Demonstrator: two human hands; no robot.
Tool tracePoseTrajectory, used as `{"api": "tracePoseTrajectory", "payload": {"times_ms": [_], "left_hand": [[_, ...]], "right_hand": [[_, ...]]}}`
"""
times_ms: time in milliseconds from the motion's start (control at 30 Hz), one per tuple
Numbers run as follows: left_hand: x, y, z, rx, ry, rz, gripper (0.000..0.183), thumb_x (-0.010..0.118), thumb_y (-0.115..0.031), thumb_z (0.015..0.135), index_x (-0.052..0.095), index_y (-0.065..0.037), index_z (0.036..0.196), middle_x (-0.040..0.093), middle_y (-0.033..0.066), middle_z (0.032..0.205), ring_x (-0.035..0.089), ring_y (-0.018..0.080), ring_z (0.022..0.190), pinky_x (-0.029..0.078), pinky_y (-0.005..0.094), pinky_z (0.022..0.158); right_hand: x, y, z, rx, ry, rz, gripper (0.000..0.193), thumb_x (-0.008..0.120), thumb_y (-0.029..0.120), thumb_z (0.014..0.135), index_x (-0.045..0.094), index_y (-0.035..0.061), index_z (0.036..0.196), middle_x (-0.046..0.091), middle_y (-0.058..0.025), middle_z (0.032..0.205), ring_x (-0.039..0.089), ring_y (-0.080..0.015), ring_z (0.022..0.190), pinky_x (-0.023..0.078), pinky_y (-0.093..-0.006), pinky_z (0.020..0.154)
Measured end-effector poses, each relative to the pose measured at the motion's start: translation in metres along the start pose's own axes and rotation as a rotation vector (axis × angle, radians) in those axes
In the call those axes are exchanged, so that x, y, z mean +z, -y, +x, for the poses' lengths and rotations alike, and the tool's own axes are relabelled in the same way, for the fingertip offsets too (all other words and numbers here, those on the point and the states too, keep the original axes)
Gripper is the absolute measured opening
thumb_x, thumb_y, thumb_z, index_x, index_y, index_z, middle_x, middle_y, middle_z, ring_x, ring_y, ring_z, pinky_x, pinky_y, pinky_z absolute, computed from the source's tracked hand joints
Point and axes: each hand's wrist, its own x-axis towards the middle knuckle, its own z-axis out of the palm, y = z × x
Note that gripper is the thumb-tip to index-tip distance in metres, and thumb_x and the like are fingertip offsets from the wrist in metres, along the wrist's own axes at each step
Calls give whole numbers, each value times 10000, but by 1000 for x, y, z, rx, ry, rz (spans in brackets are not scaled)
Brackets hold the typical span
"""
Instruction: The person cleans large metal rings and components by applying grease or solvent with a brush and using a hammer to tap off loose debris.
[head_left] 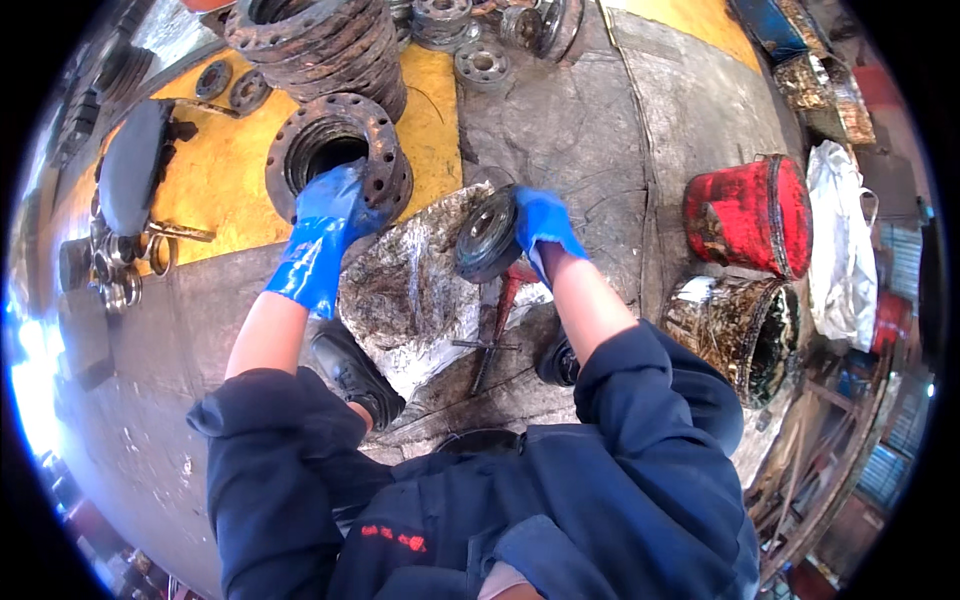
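Both my hands wear blue rubber gloves. My left hand [335, 215] is closed over the near rim of a large rusty flange [380, 145] with bolt holes; some of its fingertips are hidden in the bore. More rings show beneath that flange. My right hand [548, 225] grips the right edge of a smaller dark, grooved metal disc [484, 240], held tilted above a dirty pale sheet [395, 285]. A red-handled tool [506, 300] with a dark crossbar lies below the disc, between my shoes.
A tall stack of rusty flanges [335, 50] rises beyond my left hand. Small rings [250, 92] lie on the yellow floor. At left is a grey-seated stool [135, 165]. On the right are a red bucket [735, 215], a grimy drum [725, 335] and a white sack [838, 245].
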Motion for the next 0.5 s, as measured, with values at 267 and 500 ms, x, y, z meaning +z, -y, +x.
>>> {"api": "tracePoseTrajectory", "payload": {"times_ms": [267, 500], "left_hand": [[-1, -8, -16, -86, -20, 22, 683, 732, -518, 728, 620, -83, 1243, 655, 220, 1200, 609, 388, 1134, 488, 456, 986], [17, -34, -69, 106, -604, 241, 733, 703, -449, 777, 509, -20, 1338, 527, 211, 1378, 456, 371, 1340, 482, 458, 1007]], "right_hand": [[57, 64, -84, 546, -184, 235, 582, 612, 395, 902, 527, -54, 1263, 644, -273, 1175, 628, -432, 1097, 515, -447, 914], [117, 52, -154, 271, -22, 24, 860, 623, 543, 867, 369, -73, 1410, 548, -332, 1312, 577, -437, 1190, 465, -461, 1007]]}}
